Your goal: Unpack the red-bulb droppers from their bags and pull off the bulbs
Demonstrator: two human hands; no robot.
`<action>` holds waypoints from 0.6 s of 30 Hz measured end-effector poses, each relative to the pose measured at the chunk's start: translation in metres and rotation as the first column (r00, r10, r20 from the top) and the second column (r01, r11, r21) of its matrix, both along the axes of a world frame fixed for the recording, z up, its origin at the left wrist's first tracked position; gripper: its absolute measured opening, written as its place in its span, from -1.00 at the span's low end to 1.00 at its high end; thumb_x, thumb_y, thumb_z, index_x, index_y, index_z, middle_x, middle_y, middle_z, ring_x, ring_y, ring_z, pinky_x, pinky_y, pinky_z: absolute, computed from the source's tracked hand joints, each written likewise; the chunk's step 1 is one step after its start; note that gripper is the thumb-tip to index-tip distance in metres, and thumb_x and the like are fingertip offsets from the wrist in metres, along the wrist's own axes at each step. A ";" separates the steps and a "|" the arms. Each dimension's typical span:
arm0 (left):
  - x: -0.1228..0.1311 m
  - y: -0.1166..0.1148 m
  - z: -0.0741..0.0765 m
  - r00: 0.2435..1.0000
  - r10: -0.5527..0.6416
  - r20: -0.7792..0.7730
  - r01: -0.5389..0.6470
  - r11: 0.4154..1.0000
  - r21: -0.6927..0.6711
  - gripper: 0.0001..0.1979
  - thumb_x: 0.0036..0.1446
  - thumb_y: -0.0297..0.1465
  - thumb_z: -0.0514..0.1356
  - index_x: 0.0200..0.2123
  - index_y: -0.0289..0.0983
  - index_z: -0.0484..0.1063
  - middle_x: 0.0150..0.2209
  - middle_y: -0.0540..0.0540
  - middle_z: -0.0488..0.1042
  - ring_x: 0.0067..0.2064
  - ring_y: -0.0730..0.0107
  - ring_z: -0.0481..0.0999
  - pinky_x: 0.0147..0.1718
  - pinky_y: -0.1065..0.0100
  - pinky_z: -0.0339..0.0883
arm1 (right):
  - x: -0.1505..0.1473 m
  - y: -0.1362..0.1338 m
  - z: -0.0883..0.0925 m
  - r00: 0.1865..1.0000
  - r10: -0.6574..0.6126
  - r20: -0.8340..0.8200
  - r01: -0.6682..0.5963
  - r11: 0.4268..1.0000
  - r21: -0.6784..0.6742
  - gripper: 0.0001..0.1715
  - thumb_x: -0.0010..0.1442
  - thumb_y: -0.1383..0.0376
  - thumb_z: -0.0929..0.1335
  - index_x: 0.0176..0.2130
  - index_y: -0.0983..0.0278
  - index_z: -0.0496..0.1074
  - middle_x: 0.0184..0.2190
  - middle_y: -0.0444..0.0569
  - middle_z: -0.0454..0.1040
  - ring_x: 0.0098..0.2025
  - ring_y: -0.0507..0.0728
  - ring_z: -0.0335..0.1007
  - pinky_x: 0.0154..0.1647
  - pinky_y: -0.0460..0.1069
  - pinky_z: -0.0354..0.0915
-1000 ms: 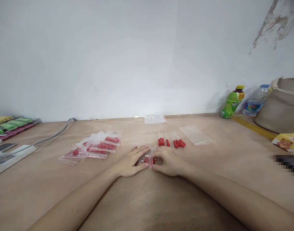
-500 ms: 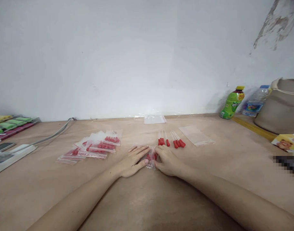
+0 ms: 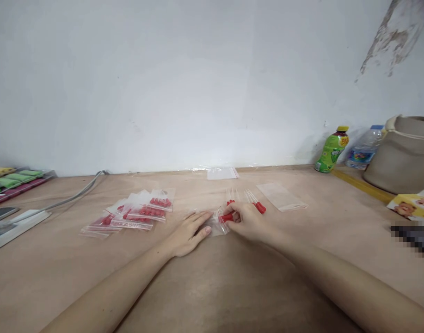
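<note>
A clear zip bag (image 3: 217,227) lies flat in front of me. My left hand (image 3: 189,233) rests palm down on its left side, fingers stretched out. At the bag's right end, my right hand (image 3: 244,219) pinches a red-bulbed dropper (image 3: 226,218) between thumb and fingers. How much of the dropper is inside the bag I cannot tell. Just beyond the right hand lie more droppers with red bulbs (image 3: 260,206) and thin pale stems, partly hidden by it. Several filled zip bags (image 3: 142,212) with red bulbs showing overlap to the left.
Flat clear bags (image 3: 283,198) lie at right, and a white-looking bag (image 3: 222,173) by the wall. A green bottle (image 3: 332,150), a water bottle (image 3: 364,148) and a beige bucket (image 3: 402,157) stand at far right. A grey cable (image 3: 76,192) runs across the left side.
My right hand has shifted slightly right and up from the bag's edge, and its fingers now pinch a red-bulbed dropper. The red bulbs between my hands have moved right. My left hand stays put.
</note>
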State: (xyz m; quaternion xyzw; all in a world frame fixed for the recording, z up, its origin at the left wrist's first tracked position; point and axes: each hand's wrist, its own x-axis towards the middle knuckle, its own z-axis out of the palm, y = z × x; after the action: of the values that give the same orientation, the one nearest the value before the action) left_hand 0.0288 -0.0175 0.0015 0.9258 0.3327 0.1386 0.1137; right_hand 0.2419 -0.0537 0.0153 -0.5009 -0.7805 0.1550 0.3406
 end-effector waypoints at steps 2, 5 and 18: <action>0.000 0.000 0.000 1.000 0.002 0.001 -0.003 1.000 0.010 -0.50 0.21 -0.17 -0.13 0.18 -0.19 0.00 0.19 -0.08 0.10 0.20 0.28 0.06 0.17 0.12 -0.11 | 0.003 0.001 0.001 1.000 0.003 0.016 -0.004 1.000 0.021 -0.79 -0.06 0.48 0.25 -0.37 0.28 0.38 -0.47 -0.12 0.43 -0.45 0.00 0.32 -0.45 -0.11 0.19; -0.001 -0.001 0.001 1.000 -0.003 0.001 0.003 0.999 0.033 -0.46 0.18 -0.16 -0.07 0.19 -0.21 -0.02 0.19 -0.10 0.09 0.19 0.24 0.07 0.16 0.12 -0.09 | 0.011 0.004 0.007 0.997 0.078 -0.008 -0.078 0.997 -0.009 -0.80 -0.02 0.43 0.27 -0.32 0.27 0.40 -0.44 -0.11 0.45 -0.42 0.01 0.34 -0.44 -0.10 0.22; -0.002 -0.001 0.003 0.996 0.038 -0.075 -0.033 0.998 0.060 -0.56 0.22 -0.19 -0.13 0.16 -0.05 0.04 0.20 -0.09 0.07 0.21 0.19 0.03 0.14 0.01 -0.15 | 0.086 0.034 0.023 0.946 -0.172 -0.275 0.263 0.901 0.345 -0.74 0.14 0.25 0.24 -0.18 0.23 0.42 -0.21 -0.03 0.48 -0.21 0.11 0.40 -0.15 0.08 0.32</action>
State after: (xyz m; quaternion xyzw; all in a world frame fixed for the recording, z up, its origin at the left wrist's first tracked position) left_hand 0.0269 -0.0181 0.0041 0.9273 0.3491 0.1150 0.0712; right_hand 0.3276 -0.0202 0.0386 -0.4884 -0.6879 0.0218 0.5364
